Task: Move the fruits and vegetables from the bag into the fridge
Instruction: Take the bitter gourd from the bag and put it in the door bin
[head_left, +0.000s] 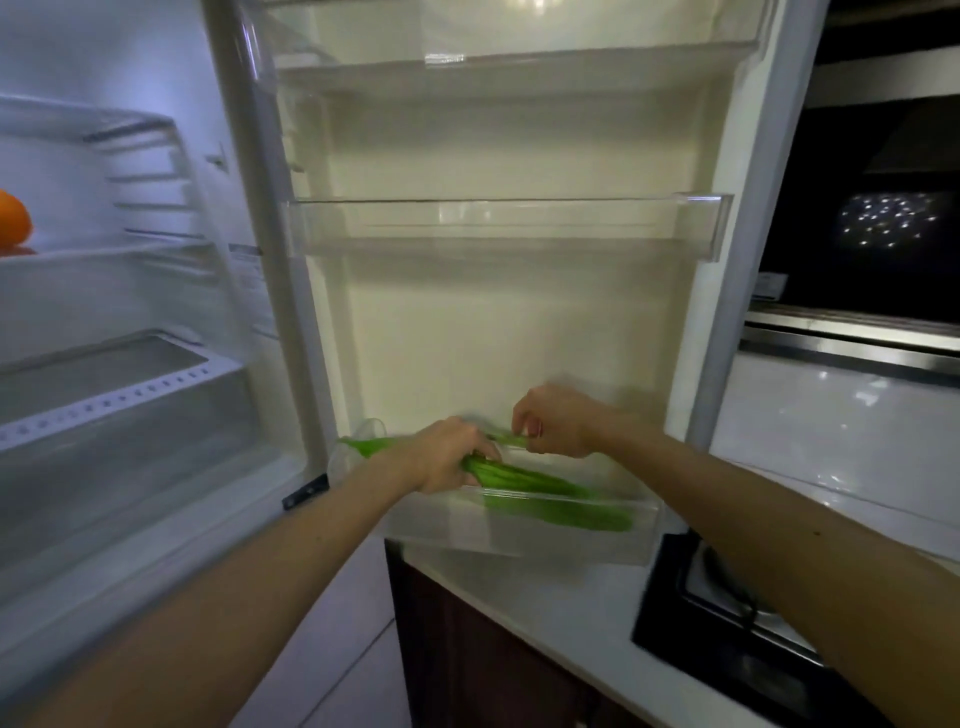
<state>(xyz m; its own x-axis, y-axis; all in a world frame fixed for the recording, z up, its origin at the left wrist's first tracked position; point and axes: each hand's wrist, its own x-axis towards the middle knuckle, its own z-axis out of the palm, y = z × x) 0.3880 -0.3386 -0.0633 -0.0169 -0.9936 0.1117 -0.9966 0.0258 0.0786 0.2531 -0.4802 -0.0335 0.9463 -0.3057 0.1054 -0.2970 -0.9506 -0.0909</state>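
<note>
The fridge stands open, its door swung out in front of me. A bunch of long green stalks lies lengthwise in the lowest clear door bin. My left hand grips the bunch near its left end. My right hand pinches a single pale green stalk just above the bin's back edge. An orange sits on a shelf inside the fridge at far left. The bag is out of view.
A clear middle door bin and an upper door shelf hang above. A crisper drawer is at lower left. A white counter and a black stove lie to the right, brown cabinets below.
</note>
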